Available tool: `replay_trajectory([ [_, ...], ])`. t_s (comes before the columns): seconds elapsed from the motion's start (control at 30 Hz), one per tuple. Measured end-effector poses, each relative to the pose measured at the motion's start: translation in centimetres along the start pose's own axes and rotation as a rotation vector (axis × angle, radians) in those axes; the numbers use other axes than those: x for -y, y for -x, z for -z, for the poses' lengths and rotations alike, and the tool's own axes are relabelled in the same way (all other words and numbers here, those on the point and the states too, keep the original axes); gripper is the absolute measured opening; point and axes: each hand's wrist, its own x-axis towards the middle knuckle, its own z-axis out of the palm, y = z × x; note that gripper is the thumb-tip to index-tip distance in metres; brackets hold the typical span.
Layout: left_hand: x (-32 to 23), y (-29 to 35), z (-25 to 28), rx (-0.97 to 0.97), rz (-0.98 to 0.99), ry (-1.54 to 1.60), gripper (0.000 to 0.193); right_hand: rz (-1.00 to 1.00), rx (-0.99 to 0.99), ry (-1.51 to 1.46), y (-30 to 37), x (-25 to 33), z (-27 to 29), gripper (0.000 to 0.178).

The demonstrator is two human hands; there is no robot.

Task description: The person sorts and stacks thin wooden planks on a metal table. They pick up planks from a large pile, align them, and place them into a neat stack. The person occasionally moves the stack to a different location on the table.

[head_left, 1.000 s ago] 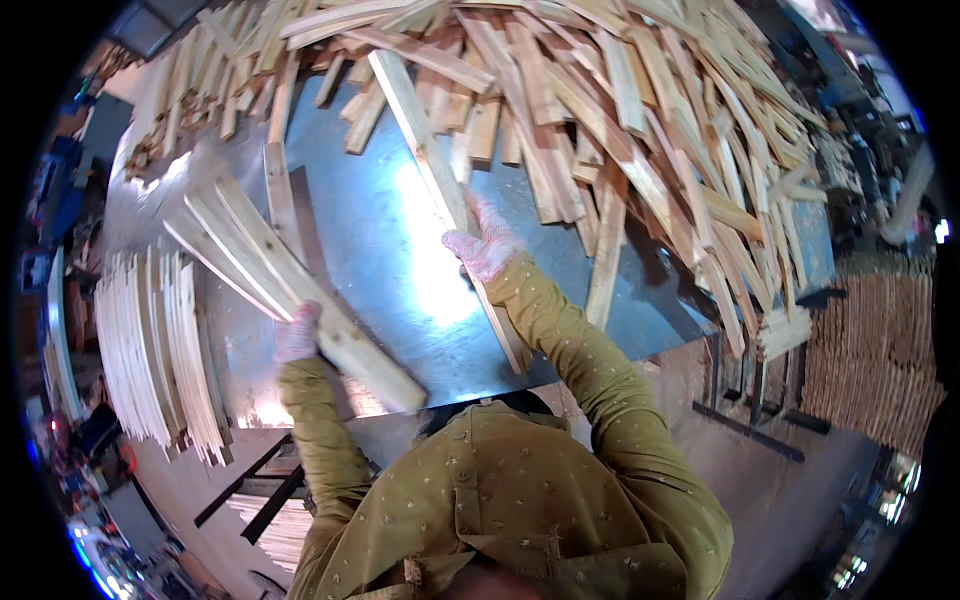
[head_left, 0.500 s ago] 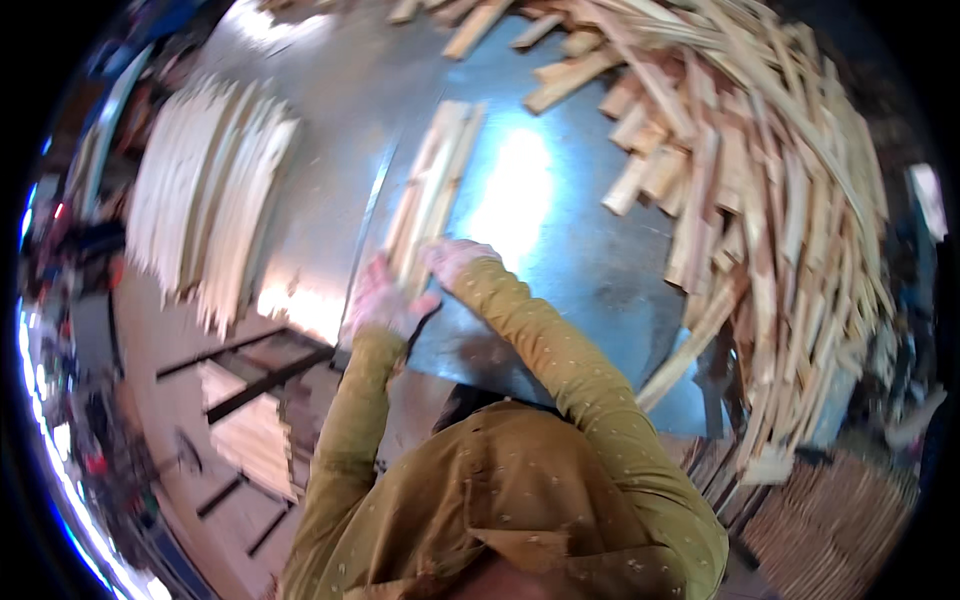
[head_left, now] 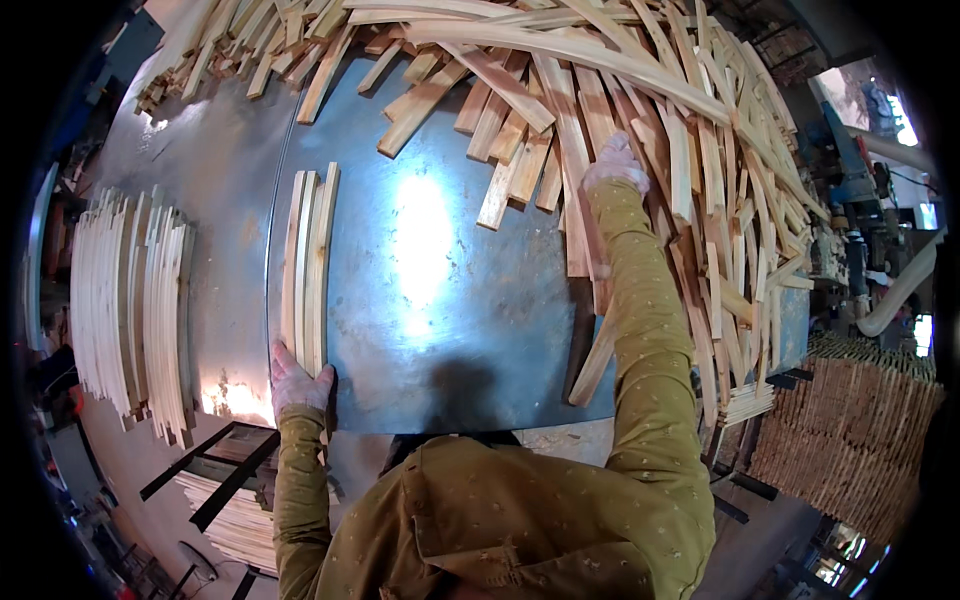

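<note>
A few narrow, pale wooden strips (head_left: 312, 250) lie side by side, lengthwise, on the metal table (head_left: 450, 370). My left hand (head_left: 299, 380) grips them at their near ends, fingers along the left side and thumb on the right. My right hand (head_left: 616, 163) is stretched out to the large heap of wooden strips (head_left: 690, 150) at the right. Its fingers are bunched around a strip on the heap's inner edge, partly hidden by the hand. A long brownish strip (head_left: 573, 210) lies just left of that hand.
At the left stands a row of pale strips (head_left: 130, 300) packed side by side. More loose strips (head_left: 270, 45) lie along the far edge. Below the table's left corner are a black metal frame (head_left: 235, 480) and stacked strips (head_left: 235, 525). Large stacks of wood (head_left: 840, 430) stand at the right.
My right hand has left the strips beside my left hand and reached far right onto the heap. My left hand stays at the strips' near ends. The whole view has shifted.
</note>
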Motion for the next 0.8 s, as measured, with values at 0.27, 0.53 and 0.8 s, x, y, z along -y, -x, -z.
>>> replay_trajectory([
  [0.27, -4.8, 4.0, -3.7, -0.110, -0.552, 0.632, 0.079, -0.130, 0.744, -2.049, 19.6, 0.0, -12.3, 0.034],
  [0.53, -14.7, 4.5, -13.5, 0.946, -0.272, 1.428, 0.082, 0.431, 0.427, -0.629, 24.3, -4.5, -10.5, 0.047],
  [0.8, -18.3, 4.9, -11.4, 1.144, -0.224, 1.576, 0.081, 1.376, 0.751, 0.125, 27.3, -6.2, -3.6, 0.044],
])
